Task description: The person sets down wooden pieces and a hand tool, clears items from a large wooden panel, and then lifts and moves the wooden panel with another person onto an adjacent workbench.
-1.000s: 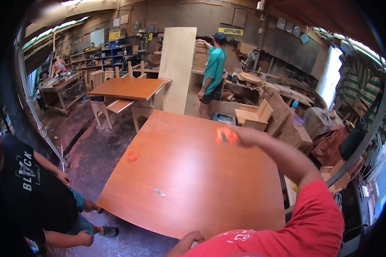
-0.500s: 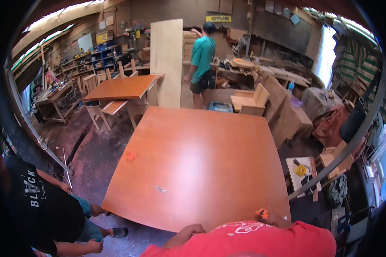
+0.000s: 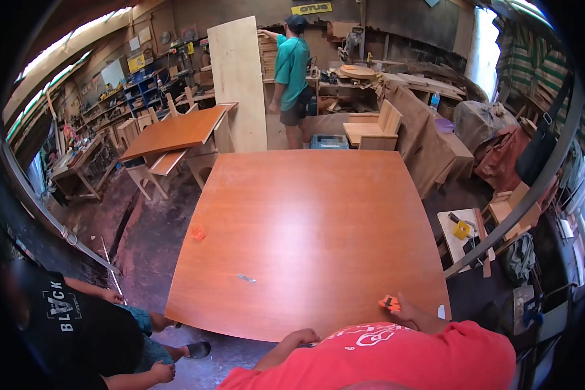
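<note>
A large reddish-brown wooden panel (image 3: 305,195) with a glossy surface lies flat in front of me. My right hand (image 3: 404,309) is closed around a small orange-and-black tool (image 3: 389,303) over the panel's near right part; its exact kind is too small to make out. My left hand (image 3: 303,336) is curled at the panel's near edge, close to my red shirt, and whatever may be inside it is hidden. On the panel lie a crumpled-looking orange item (image 3: 198,233) at the left and a small silvery strip (image 3: 246,278) nearer me.
A person in a black shirt (image 3: 65,305) stands at the left. Another person in a teal shirt (image 3: 292,65) stands behind, beside an upright pale board (image 3: 238,84). A smaller brown panel (image 3: 175,133) rests on supports. A grey pole (image 3: 500,237) slants along the right.
The view has shifted slightly. My right hand has risen a little from the near right corner with the orange-and-black tool. My left hand stays by the near edge.
</note>
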Demonstrator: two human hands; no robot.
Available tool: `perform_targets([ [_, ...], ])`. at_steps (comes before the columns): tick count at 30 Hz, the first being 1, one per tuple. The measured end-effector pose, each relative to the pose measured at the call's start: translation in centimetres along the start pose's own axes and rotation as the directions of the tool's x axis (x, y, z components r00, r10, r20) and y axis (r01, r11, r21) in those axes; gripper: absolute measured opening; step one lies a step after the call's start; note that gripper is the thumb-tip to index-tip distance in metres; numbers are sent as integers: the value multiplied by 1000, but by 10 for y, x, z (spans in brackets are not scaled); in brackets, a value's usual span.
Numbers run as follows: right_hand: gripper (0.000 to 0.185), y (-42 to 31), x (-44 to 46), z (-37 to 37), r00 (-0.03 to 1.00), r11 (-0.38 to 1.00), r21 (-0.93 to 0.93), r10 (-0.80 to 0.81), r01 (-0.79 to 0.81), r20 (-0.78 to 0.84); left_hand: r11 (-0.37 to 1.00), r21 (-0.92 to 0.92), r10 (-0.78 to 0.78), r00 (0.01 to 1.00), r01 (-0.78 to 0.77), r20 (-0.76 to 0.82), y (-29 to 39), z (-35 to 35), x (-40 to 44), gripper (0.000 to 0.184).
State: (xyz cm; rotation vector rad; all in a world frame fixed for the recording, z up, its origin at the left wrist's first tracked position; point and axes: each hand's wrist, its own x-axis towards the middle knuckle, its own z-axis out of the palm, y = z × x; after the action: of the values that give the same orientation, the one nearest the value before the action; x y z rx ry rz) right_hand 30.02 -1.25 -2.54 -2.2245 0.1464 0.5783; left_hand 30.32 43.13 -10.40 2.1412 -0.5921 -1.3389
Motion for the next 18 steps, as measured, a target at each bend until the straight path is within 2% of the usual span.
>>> perform_targets([
  [2, 97, -34, 0, -2, 999, 997, 70, 38, -40, 32, 999, 17, 28, 1000, -28, -12, -4, 1, 2, 48],
  [4, 97, -37, 7, 3, 999, 996, -87, -17, 21, 46, 992, -111, -53, 998, 56, 29, -8, 3, 5, 46],
  [5, 97, -32, 12, 7, 999, 996, -82, -17, 21, 49, 992, -111, -59, 998, 62, 31, -8, 4, 3, 46],
  [7, 96, -22, 20, 11, 997, 996, -83, -14, 20, 75, 978, -202, -66, 996, 52, -63, -8, 7, 0, 43],
  [8, 96, -24, 19, 11, 997, 997, -79, -13, 19, 78, 978, -201, -70, 996, 56, -61, -10, 10, 1, 43],
  [10, 96, -34, 10, 5, 998, 979, -205, 17, -4, 64, 987, -159, -53, 981, 23, -187, -24, 20, 13, 43],
  [14, 96, -28, 3, -2, 998, 964, -266, 26, -9, 61, 980, -190, -78, 993, 61, -87, -16, 10, 11, 43],
  [17, 96, 5, 6, -1, 999, 974, -227, 24, -16, 33, 977, -194, -94, 995, 84, -42, -7, 5, 8, 41],
  [18, 97, 12, 5, -1, 1000, 990, -140, 10, -7, 21, 982, -172, -88, 995, 77, -56, 1, 2, 1, 40],
])
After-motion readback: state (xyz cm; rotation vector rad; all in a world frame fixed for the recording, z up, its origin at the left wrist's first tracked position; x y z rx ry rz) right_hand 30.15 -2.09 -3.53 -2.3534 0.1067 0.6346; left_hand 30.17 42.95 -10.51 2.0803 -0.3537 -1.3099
